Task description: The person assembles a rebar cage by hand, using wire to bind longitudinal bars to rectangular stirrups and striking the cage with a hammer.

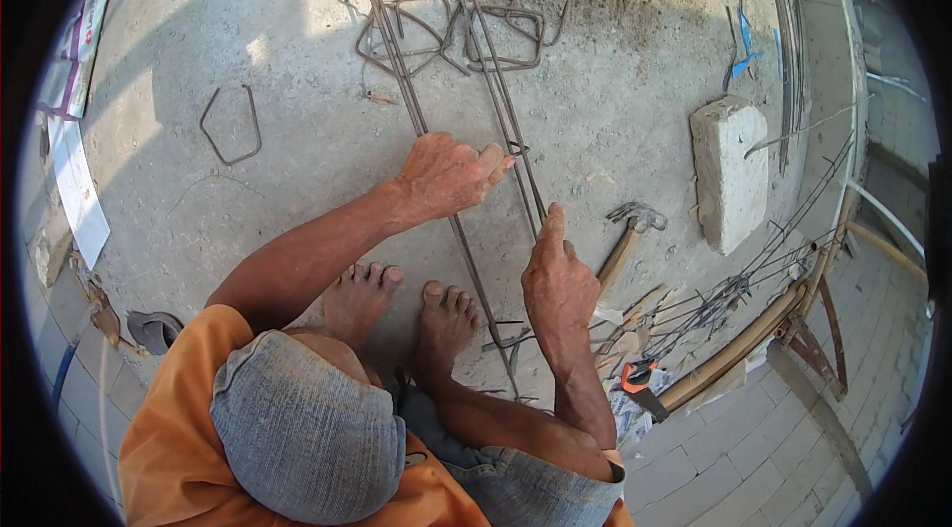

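Long steel rebars run away from me over the concrete floor, in a left pair (392, 56) and a right pair (496, 91). My left hand (446, 173) lies across the left pair, its fingers curled and closed at a bent steel stirrup (517, 148) by the right pair. That hand hides most of the stirrup. Closer to me, my right hand (561, 284) is closed round the near end of the right pair, thumb and index finger along the steel. Its other fingers are tucked under and partly hidden. My bare feet (448, 329) stand beside the left pair.
Several bent stirrups (402, 56) lie under the far bars, and a single stirrup (230, 158) lies left. To my right are a claw hammer (625, 247), a concrete block (732, 175), an orange-and-black tool handle (638, 375), and loose rods (734, 289) near the slab's edge.
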A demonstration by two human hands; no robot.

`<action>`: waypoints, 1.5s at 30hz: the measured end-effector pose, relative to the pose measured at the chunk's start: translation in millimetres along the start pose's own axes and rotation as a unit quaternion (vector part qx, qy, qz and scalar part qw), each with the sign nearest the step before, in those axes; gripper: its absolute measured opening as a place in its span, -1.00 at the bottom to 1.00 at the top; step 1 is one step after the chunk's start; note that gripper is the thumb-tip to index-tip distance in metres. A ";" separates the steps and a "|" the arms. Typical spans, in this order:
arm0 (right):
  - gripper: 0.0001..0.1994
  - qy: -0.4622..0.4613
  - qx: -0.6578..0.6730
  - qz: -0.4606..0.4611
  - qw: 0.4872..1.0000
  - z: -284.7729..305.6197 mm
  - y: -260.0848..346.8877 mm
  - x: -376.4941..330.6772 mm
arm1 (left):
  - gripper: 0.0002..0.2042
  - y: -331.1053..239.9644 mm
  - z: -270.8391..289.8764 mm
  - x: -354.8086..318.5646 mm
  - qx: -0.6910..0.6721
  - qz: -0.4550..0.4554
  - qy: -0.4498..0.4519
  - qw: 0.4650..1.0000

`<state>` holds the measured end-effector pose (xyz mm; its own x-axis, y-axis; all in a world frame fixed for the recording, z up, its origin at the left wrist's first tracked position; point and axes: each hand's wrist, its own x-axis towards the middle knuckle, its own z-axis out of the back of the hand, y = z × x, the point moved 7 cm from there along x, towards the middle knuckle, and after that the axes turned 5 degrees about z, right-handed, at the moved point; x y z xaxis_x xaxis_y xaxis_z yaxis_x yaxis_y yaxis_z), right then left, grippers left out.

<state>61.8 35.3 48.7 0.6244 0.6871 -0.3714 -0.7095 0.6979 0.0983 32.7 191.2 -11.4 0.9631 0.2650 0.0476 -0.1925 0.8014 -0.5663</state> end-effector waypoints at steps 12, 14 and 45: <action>-0.53 -0.105 0.052 -0.013 0.993 12.0 -20.2 -18.5 | -0.72 -4.9 -3.6 0.8 0.016 -0.027 -0.002 1.000; -0.53 -0.088 0.038 0.003 0.995 15.1 -11.9 -7.0 | -0.72 -4.5 -2.5 0.9 0.002 -0.024 -0.014 1.000; -0.61 -0.036 0.023 0.023 0.999 -7.8 -20.3 9.9 | -0.70 -8.5 -4.4 4.8 -0.001 -0.034 -0.014 0.999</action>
<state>79.8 26.3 35.8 0.6144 0.7305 -0.2982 -0.7236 0.6723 0.1560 39.7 183.3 -10.0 0.9685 0.2239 0.1088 -0.1256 0.8169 -0.5630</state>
